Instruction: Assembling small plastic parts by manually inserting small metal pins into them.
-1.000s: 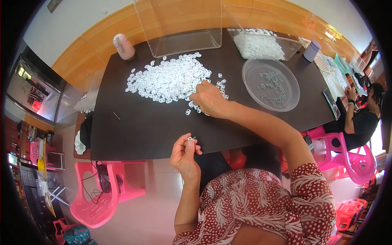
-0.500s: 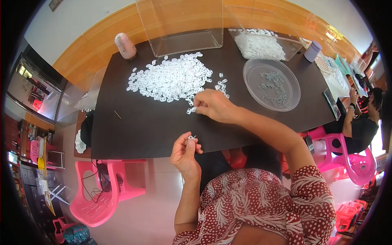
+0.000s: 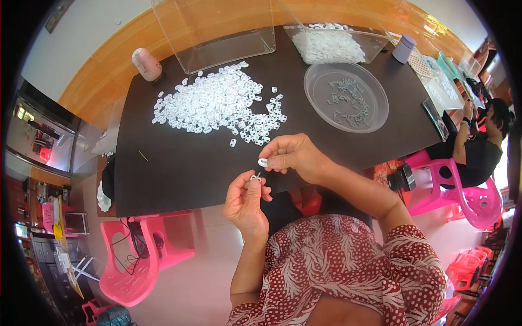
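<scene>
My left hand (image 3: pixel 247 205) is closed near the table's front edge, pinching a small white plastic piece (image 3: pixel 254 177) with a thin grey pin sticking up from it. Just above and to the right, my right hand (image 3: pixel 296 156) pinches another small white oval piece (image 3: pixel 263 162) between thumb and fingers. The two pieces are close together but apart. Beyond my hands, a large pile of white oval plastic pieces (image 3: pixel 209 100) with holes spreads over the dark table (image 3: pixel 185 168). To the right, small grey pins (image 3: pixel 350 103) lie in a clear round tray (image 3: pixel 321 113).
At the back stand an upright clear bin (image 3: pixel 228 51) and another clear bin holding white pieces (image 3: pixel 329 46). A pink bottle (image 3: pixel 147 65), a purple-lidded cup (image 3: pixel 404 49) and a phone (image 3: pixel 435 119) are near the edges. A person (image 3: pixel 478 146) sits at right; a pink chair (image 3: pixel 130 277) stands at left.
My right hand has come back from the pile toward my left hand, carrying a white piece. The left hand keeps its pinch. The view has shifted slightly.
</scene>
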`<state>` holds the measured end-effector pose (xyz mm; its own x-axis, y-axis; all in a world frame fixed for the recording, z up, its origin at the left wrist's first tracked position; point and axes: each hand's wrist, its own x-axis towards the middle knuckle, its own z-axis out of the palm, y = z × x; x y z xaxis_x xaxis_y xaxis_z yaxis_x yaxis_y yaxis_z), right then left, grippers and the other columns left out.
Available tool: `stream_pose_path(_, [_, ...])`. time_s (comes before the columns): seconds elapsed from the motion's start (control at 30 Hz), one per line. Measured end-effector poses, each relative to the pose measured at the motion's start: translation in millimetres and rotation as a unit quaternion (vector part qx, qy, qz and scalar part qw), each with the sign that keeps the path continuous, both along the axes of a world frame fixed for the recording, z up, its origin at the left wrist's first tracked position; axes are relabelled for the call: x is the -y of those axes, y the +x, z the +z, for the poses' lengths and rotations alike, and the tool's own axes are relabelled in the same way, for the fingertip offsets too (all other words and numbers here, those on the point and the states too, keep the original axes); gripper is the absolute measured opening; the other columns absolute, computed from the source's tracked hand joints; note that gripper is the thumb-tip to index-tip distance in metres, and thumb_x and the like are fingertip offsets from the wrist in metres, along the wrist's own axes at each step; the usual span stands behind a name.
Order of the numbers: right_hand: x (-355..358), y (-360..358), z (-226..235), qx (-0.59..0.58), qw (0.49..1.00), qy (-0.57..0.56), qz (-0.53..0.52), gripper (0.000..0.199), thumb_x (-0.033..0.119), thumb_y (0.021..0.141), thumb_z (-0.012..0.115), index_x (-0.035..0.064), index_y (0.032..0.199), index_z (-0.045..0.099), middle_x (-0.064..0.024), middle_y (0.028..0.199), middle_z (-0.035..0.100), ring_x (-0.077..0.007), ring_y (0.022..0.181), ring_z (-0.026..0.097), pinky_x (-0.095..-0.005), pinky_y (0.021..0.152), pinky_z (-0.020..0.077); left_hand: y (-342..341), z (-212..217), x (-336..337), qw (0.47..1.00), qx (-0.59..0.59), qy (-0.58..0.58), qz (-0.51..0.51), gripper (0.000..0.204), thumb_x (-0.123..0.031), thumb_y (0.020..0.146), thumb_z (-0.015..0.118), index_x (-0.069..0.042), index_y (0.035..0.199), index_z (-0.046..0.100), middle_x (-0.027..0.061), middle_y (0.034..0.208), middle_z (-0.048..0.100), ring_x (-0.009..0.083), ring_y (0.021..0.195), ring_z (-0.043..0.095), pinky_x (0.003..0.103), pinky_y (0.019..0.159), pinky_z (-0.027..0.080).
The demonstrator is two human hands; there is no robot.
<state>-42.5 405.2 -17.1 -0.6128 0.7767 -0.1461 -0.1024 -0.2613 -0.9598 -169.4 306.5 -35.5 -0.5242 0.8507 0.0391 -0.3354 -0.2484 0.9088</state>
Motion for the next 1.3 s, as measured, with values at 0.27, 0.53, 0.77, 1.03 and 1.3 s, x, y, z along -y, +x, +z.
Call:
stream_pose_path(0.27, [13.8, 5.6, 2.3, 0.002, 1.0, 0.004, -0.025, 0.018, 0.009, 0.079, 0.067, 0.0, 0.094, 0.065, -0.0042, 0.082, 0.065, -0.0078, 0.07, 0.057, -0.0218, 0.061, 0.0432, 9.4, -0.1, 4.8, 0.999, -0.036, 0.003, -0.004, 0.019, -0.003, 0.088, 0.059, 0.006, 0.105, 0.058, 0.0123, 0.083, 0.064, 0.0129, 0.063, 0.06, 0.022, 0.051, 0.048])
stream_pose_path(0.53, [23.1, 6.9, -1.0, -0.014, 0.997, 0.05, -0.055, 0.016, 0.001, 0.082, 0.063, -0.0036, 0.097, 0.063, -0.0052, 0.086, 0.065, -0.009, 0.079, 0.06, -0.0233, 0.072, 0.0499, 18.5, 2.1, 5.0, 0.998, -0.054, 0.007, 0.029, 0.015, 0.0, 0.087, 0.059, 0.006, 0.1, 0.059, 0.0115, 0.079, 0.064, 0.0124, 0.059, 0.06, 0.022, 0.048, 0.048])
stream_pose_path(0.77, [29.1, 3.7, -3.4, -0.009, 0.995, 0.08, -0.064, 0.014, 0.0, 0.083, 0.062, -0.0037, 0.097, 0.062, -0.006, 0.086, 0.065, -0.0084, 0.079, 0.06, -0.0227, 0.072, 0.05, 19.8, -0.4, 6.0, 0.997, -0.073, 0.008, 0.04, 0.014, -0.001, 0.087, 0.059, 0.006, 0.1, 0.06, 0.0107, 0.08, 0.064, 0.0119, 0.061, 0.06, 0.022, 0.049, 0.049])
stream_pose_path(1.03, [37.7, -2.1, -8.2, 0.008, 0.979, 0.156, -0.133, 0.011, 0.002, 0.081, 0.064, -0.0021, 0.091, 0.064, -0.0032, 0.083, 0.062, -0.0063, 0.074, 0.058, -0.0211, 0.066, 0.0482, 18.8, -8.2, 9.0, 0.995, -0.092, 0.012, 0.039, 0.015, -0.001, 0.088, 0.059, 0.005, 0.102, 0.059, 0.0093, 0.082, 0.064, 0.0106, 0.064, 0.06, 0.02, 0.053, 0.049])
stream_pose_path(1.3, [37.2, -1.8, -8.7, 0.006, 0.984, 0.132, -0.115, 0.012, 0.002, 0.08, 0.065, -0.0019, 0.092, 0.065, -0.0033, 0.086, 0.062, -0.007, 0.077, 0.059, -0.0214, 0.068, 0.0483, 15.9, -9.6, 8.5, 0.994, -0.109, 0.011, 0.029, 0.016, -0.002, 0.088, 0.059, 0.004, 0.102, 0.059, 0.0085, 0.083, 0.064, 0.0106, 0.066, 0.061, 0.02, 0.056, 0.049])
